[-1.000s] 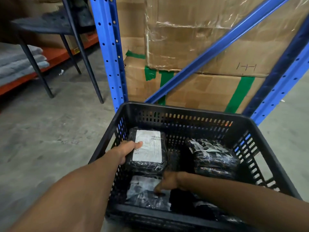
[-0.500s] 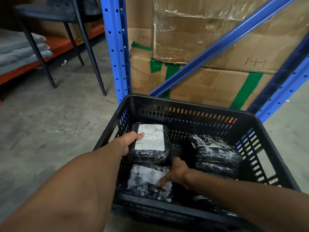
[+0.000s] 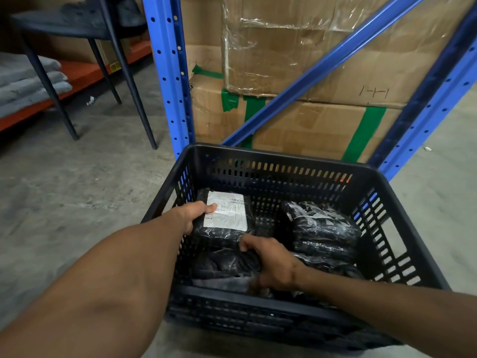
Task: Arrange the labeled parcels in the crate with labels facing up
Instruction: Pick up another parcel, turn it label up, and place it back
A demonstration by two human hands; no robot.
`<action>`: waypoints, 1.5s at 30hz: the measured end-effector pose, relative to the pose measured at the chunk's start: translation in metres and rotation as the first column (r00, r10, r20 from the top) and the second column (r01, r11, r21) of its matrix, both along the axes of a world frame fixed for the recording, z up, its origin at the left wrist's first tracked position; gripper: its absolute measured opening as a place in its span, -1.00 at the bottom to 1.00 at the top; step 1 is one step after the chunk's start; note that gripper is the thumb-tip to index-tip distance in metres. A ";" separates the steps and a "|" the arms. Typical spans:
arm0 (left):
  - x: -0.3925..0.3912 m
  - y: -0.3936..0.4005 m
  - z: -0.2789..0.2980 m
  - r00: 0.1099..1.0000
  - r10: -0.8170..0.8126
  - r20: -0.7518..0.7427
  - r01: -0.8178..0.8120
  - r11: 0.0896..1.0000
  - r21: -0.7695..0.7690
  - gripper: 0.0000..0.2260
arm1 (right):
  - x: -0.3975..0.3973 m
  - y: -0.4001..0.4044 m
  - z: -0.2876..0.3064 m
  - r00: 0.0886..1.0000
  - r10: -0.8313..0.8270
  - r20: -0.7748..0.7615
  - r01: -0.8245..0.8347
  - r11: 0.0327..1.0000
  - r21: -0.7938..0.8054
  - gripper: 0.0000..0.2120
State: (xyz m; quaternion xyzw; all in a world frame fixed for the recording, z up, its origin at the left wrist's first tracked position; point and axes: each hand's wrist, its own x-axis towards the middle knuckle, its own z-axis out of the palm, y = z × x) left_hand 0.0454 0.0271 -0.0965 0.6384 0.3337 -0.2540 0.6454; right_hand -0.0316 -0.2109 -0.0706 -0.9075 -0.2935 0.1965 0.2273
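A black slotted crate (image 3: pixel 291 161) stands on the concrete floor and holds several black plastic-wrapped parcels. At its back left lies a parcel (image 3: pixel 224 215) with a white label facing up. My left hand (image 3: pixel 193 213) grips that parcel's left edge, thumb on the label. In front of it sits a near-left parcel (image 3: pixel 222 264), its dark side up and a pale strip showing at its lower edge. My right hand (image 3: pixel 271 262) is closed on this parcel's right edge. A back-right parcel (image 3: pixel 322 223) rests on another, with crinkled pale print on top.
A blue steel rack upright (image 3: pixel 170 81) and a diagonal brace (image 3: pixel 322 65) stand right behind the crate, with taped cardboard cartons (image 3: pixel 309 73) inside. Dark chair legs (image 3: pixel 134 81) and an orange shelf with folded grey cloth (image 3: pixel 28 83) are at the left.
My right hand has moved up from the near-left parcel's face to its right edge and closed on it. That parcel's pale face is now mostly out of sight. My left hand has stayed on the labeled parcel.
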 end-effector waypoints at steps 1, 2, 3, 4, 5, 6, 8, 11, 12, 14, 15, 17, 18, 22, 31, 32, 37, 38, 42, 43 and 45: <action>-0.002 -0.001 -0.004 1.000 -0.015 -0.004 0.015 1.000 0.020 -0.62 | 0.003 -0.002 0.004 1.000 -0.019 -0.019 0.020 0.999 0.040 -0.43; -0.003 -0.002 -0.007 0.999 -0.035 -0.011 0.035 0.999 0.039 -0.60 | 0.007 -0.006 0.008 0.998 -0.042 -0.046 0.046 0.996 0.080 -0.41; -0.004 -0.003 -0.009 0.998 -0.055 -0.011 0.056 0.997 0.055 -0.57 | 0.012 -0.010 0.013 0.995 -0.067 -0.076 0.076 0.991 0.113 -0.39; -0.006 -0.004 -0.012 0.997 -0.071 -0.004 0.071 0.995 0.067 -0.56 | 0.019 -0.014 0.018 0.990 -0.091 -0.109 0.106 0.984 0.144 -0.40; -0.006 -0.005 -0.015 0.997 -0.073 0.008 0.072 0.994 0.077 -0.55 | 0.025 -0.019 0.023 0.983 -0.111 -0.150 0.137 0.975 0.175 -0.40; -0.007 -0.008 -0.018 0.997 -0.069 0.029 0.066 0.994 0.081 -0.56 | 0.032 -0.024 0.027 0.972 -0.130 -0.197 0.171 0.962 0.211 -0.41; -0.006 -0.013 -0.024 0.997 -0.051 0.064 0.046 0.996 0.076 -0.57 | 0.043 -0.032 0.033 0.944 -0.171 -0.281 0.249 0.930 0.272 -0.42; -0.007 -0.022 -0.034 0.994 -0.067 0.088 0.058 0.993 0.102 -0.61 | 0.057 -0.039 0.037 0.906 -0.239 -0.348 0.359 0.870 0.337 -0.46; -0.006 -0.024 -0.039 0.991 -0.075 0.114 0.063 0.992 0.112 -0.61 | 0.063 -0.040 0.038 0.894 -0.255 -0.369 0.392 0.845 0.364 -0.48; -0.003 -0.027 -0.049 0.988 -0.096 0.122 0.080 0.988 0.135 -0.61 | 0.075 -0.043 0.042 0.853 -0.293 -0.432 0.478 0.771 0.421 -0.49; -0.001 -0.027 -0.053 0.988 -0.106 0.108 0.088 0.983 0.163 -0.61 | 0.081 -0.045 0.044 0.828 -0.313 -0.465 0.525 0.724 0.447 -0.46; 0.002 -0.026 -0.059 0.985 -0.130 0.111 0.105 0.972 0.210 -0.62 | 0.090 -0.049 0.047 0.787 -0.351 -0.507 0.599 0.630 0.494 -0.44; 0.004 -0.026 -0.062 0.982 -0.149 0.118 0.117 0.963 0.244 -0.64 | 0.094 -0.051 0.047 0.769 -0.365 -0.524 0.628 0.582 0.516 -0.46; 0.006 -0.022 -0.070 0.985 -0.171 0.014 0.154 0.914 0.375 -0.48 | 0.102 -0.056 0.041 0.697 -0.376 -0.610 0.714 0.442 0.543 -0.45; 0.016 -0.022 -0.047 0.938 -0.335 -0.091 0.327 0.763 0.557 -0.53 | 0.099 -0.053 0.037 0.707 -0.383 -0.594 0.706 0.419 0.570 -0.47; 0.019 -0.023 -0.039 0.945 -0.324 -0.051 0.296 0.776 0.557 -0.54 | 0.098 -0.052 0.038 0.729 -0.387 -0.564 0.684 0.421 0.595 -0.47; 0.025 -0.035 0.001 0.992 -0.076 0.097 0.048 0.963 0.264 -0.51 | 0.081 -0.044 0.059 0.873 -0.432 -0.226 0.455 0.556 0.695 -0.44; 0.024 -0.036 0.011 0.997 -0.048 0.059 0.041 0.992 0.120 -0.52 | 0.075 -0.042 0.062 0.895 -0.428 -0.123 0.384 0.600 0.702 -0.45; 0.013 -0.028 0.042 0.991 -0.134 0.021 0.132 0.923 -0.362 -0.47 | 0.050 -0.036 0.071 0.881 -0.322 0.346 0.086 0.830 0.551 -0.51; 0.012 -0.023 0.047 0.990 -0.121 0.068 0.138 0.902 -0.408 -0.45 | 0.047 -0.038 0.073 0.834 -0.251 0.492 -0.010 0.883 0.469 -0.53; 0.010 -0.019 0.057 0.980 -0.115 0.162 0.175 0.888 -0.425 -0.52 | 0.044 -0.043 0.076 0.738 -0.056 0.673 -0.207 0.930 0.304 -0.61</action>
